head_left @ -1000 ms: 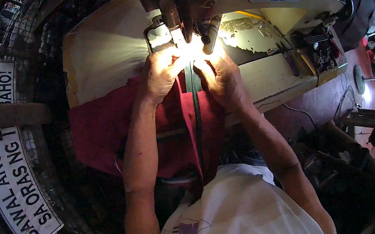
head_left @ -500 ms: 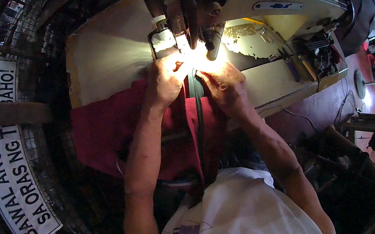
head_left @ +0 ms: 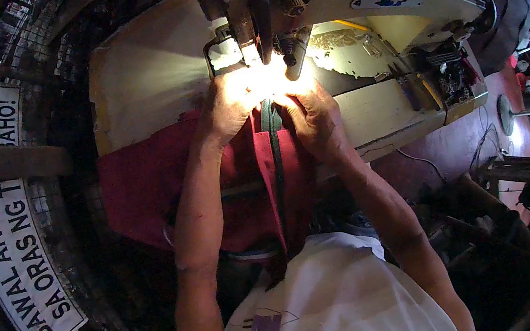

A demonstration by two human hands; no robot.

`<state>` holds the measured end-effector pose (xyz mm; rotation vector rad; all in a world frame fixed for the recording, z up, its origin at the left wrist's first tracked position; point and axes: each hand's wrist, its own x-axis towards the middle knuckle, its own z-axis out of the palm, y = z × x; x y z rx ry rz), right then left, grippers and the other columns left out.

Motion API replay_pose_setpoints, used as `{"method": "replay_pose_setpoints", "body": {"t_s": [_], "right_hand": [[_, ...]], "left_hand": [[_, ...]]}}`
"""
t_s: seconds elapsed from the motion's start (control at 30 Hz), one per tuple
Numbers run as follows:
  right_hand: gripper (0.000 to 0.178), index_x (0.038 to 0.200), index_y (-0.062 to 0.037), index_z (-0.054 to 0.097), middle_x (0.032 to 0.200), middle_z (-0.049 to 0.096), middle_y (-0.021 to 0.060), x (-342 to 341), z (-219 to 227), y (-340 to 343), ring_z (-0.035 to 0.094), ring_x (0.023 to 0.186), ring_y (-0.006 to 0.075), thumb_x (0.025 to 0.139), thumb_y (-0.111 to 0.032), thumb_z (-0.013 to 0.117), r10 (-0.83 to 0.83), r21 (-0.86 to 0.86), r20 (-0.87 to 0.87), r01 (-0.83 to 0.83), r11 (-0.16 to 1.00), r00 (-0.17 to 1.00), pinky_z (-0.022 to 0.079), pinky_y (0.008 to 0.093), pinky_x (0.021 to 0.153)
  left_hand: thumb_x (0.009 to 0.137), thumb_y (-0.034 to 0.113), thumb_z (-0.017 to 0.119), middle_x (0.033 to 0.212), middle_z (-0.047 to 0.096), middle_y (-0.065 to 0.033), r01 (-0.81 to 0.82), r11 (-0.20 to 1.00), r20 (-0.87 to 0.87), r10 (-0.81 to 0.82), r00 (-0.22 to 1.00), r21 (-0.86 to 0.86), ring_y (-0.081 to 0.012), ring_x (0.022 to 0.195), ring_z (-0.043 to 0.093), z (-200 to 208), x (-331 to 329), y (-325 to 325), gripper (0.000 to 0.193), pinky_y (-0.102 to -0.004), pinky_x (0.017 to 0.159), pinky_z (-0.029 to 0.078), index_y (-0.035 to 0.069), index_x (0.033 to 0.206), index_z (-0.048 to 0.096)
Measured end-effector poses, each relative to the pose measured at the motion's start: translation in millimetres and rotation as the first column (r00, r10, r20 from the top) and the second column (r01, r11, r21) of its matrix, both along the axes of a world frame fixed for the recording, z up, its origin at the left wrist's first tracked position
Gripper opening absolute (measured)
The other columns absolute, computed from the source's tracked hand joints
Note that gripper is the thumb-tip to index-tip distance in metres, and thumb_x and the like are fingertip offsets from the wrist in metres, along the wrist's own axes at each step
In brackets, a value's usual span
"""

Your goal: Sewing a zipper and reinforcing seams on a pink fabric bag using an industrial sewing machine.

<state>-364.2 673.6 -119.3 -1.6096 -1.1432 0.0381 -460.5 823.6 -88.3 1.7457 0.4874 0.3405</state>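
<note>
Dark red fabric (head_left: 144, 164) lies over the front of the sewing machine's table and hangs down to my lap. A long dark green strip that looks like zipper tape (head_left: 275, 144) runs along it, toward the needle area. My left hand (head_left: 229, 111) pinches the fabric left of the strip, fingers closed. My right hand (head_left: 313, 111) has its fingers closed at the strip's right edge. Both hands are right below the head of the sewing machine (head_left: 278, 10). Strong lamp glare washes out the fingertips, the needle and the presser foot.
Scissors (head_left: 404, 87) with dark handles and a yellow-handled tool (head_left: 431, 91) lie at the table's right, beside a dark tray of small items (head_left: 457, 76). A wire-mesh wall with a white sign (head_left: 9, 232) stands at the left. A wooden stool (head_left: 513, 169) is at the lower right.
The whole view has shifted slightly, so things appear a little further left. Both hands keep about the same place and grip on the fabric and strip.
</note>
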Motion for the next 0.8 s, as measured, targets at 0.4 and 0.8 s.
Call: {"method": "replay_pose_setpoints", "body": {"t_s": [0.4,0.8], "right_hand": [[0.015,0.093,-0.0095,0.066,0.083,0.061,0.0089,-13,10,-19,0.059,0.079,0.0292,0.079,-0.010,0.071,0.173,-0.137,0.320,-0.135,0.981,0.931,0.047,0.0407,0.071],[0.027,0.101,-0.0052,0.061,0.091,0.056,0.0097,-61,8,-77,0.055,0.084,0.0281,0.074,-0.009,0.064,0.304,-0.268,0.277,-0.231,0.935,0.911,0.046,0.0404,0.074]], "left_hand": [[0.083,0.005,0.067,0.082,0.066,-0.0045,-0.139,0.984,0.131,0.124,0.984,0.114,-0.0109,0.077,0.062,-18,1,-3,0.014,-0.0283,0.070,0.051,0.000,0.095,0.065],[0.082,0.006,0.069,0.078,0.063,-0.0029,-0.113,0.989,0.182,0.095,0.979,0.093,-0.0100,0.072,0.059,-17,0,0,0.015,-0.0276,0.067,0.050,0.000,0.095,0.063]]}}
